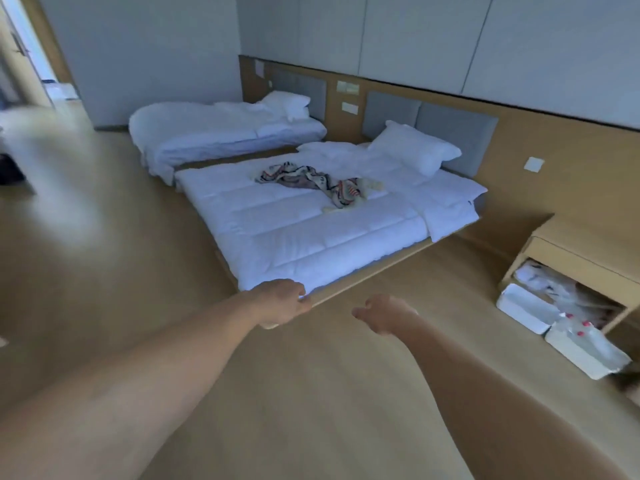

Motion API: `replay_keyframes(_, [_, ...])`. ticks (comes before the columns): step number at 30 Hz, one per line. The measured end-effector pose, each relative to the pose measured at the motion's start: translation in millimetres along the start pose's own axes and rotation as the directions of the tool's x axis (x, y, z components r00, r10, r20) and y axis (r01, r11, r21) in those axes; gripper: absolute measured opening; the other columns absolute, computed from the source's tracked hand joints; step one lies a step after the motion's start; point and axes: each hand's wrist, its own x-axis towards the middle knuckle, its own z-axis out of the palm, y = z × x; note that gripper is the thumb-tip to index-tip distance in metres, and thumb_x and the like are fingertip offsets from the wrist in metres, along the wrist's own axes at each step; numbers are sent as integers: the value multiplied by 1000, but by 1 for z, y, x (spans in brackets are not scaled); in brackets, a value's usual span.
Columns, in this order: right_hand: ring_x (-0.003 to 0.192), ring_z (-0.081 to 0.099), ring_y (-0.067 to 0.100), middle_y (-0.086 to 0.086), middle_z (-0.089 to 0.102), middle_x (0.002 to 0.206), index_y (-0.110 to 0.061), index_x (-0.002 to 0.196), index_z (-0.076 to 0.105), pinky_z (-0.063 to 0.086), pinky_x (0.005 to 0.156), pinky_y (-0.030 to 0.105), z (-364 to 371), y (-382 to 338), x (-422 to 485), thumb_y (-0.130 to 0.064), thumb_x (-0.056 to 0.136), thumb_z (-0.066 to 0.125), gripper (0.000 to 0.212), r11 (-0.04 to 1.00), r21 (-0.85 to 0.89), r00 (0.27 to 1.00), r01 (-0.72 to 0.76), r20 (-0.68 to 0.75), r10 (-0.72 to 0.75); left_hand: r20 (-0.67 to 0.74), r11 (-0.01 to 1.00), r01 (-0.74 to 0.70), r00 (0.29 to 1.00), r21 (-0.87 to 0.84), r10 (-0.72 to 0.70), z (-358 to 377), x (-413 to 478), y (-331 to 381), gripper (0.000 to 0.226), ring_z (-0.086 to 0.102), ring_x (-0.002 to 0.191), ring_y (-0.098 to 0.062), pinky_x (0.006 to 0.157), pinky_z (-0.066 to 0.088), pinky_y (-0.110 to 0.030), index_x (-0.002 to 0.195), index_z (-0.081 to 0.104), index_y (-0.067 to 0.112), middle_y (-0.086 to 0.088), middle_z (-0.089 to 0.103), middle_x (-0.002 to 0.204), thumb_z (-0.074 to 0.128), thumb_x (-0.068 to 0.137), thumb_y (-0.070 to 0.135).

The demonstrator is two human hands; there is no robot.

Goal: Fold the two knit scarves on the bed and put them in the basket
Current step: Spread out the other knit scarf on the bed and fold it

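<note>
A crumpled patterned knit scarf [304, 178] with red, dark and cream stripes lies in the middle of the nearer white bed [294, 237]. A pale cream scarf [369, 186] lies bunched against its right end. Both my arms stretch forward over the wooden floor, well short of the scarves. My left hand [282, 301] hovers at the bed's near corner, fingers loosely curled, holding nothing. My right hand [379, 313] hangs over the floor, fingers loosely curled, also holding nothing. I see no basket that I can identify.
A second white bed [221, 133] stands further left. A pillow [415, 147] rests by the grey headboard. A wooden nightstand [585, 247] at right has white boxes [526, 308] and a clear bin [585, 351] beside it. An open doorway is at far left.
</note>
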Motion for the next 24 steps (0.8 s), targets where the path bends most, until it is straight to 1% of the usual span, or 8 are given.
replay_keyframes(2, [118, 56, 26, 4, 60, 128, -18, 129, 55, 45, 95, 37, -2, -33, 25, -57, 89, 48, 56, 997, -27, 997, 75, 10, -75, -21, 997, 71, 997, -40, -72, -6, -1, -30, 52, 54, 114, -23, 92, 44, -34, 132, 53, 17, -1, 56, 130, 30, 100, 51])
replay_keyframes(3, [119, 55, 26, 4, 59, 129, -17, 130, 55, 44, 94, 37, -2, -52, 36, -56, 91, 47, 56, 991, -47, 992, 128, 19, -128, -23, 992, 106, 994, -64, -108, -9, -1, -49, 50, 56, 106, -21, 87, 45, -33, 127, 55, 16, -1, 58, 121, 30, 100, 50])
replay_keyframes(4, [118, 55, 26, 5, 59, 128, -15, 128, 55, 43, 91, 36, -3, -71, 47, -53, 92, 46, 54, 981, -62, 983, 181, 33, -179, -33, 987, 136, 990, -87, -139, -11, 0, -68, 47, 55, 90, -19, 75, 44, -31, 115, 59, 13, 0, 60, 104, 32, 99, 49])
replay_keyframes(6, [107, 56, 25, 5, 59, 115, -12, 117, 57, 41, 80, 34, -2, -109, 65, -47, 92, 45, 45, 961, -73, 963, 268, 62, -264, -66, 970, 209, 974, -127, -218, -15, 1, -105, 44, 40, 65, -16, 57, 32, -30, 85, 51, 9, 2, 44, 75, 34, 99, 47])
replay_keyframes(9, [94, 53, 23, -3, 54, 91, -14, 94, 52, 38, 71, 32, 4, -168, 93, -46, 89, 43, 33, 934, -103, 939, 342, 85, -334, -97, 948, 257, 956, -188, -278, -23, 0, -159, 42, 32, 59, -16, 55, 27, -30, 71, 36, 15, 2, 35, 68, 34, 99, 46])
replay_keyframes(13, [110, 55, 23, 1, 58, 122, -12, 123, 55, 43, 86, 35, 10, -251, 129, -50, 93, 42, 49, 886, -156, 899, 437, 120, -422, -76, 922, 327, 934, -209, -349, -40, 8, -244, 43, 36, 57, -14, 56, 29, -32, 67, 36, 22, 4, 40, 67, 32, 99, 51])
replay_keyframes(16, [120, 52, 24, 2, 55, 133, -14, 131, 51, 42, 93, 36, 9, -313, 155, -51, 95, 41, 53, 864, -182, 882, 470, 130, -453, -95, 920, 331, 930, -208, -356, -64, 16, -300, 43, 41, 62, -16, 59, 31, -33, 70, 39, 20, 2, 46, 72, 32, 100, 50])
replay_keyframes(24, [112, 58, 24, 7, 63, 125, -13, 122, 59, 44, 88, 34, 2, -459, 227, -52, 95, 44, 51, 833, -119, 841, 541, 87, -534, -156, 922, 335, 917, -196, -366, -131, 54, -433, 46, 57, 83, -24, 74, 45, -38, 83, 54, 18, -1, 59, 88, 31, 99, 54])
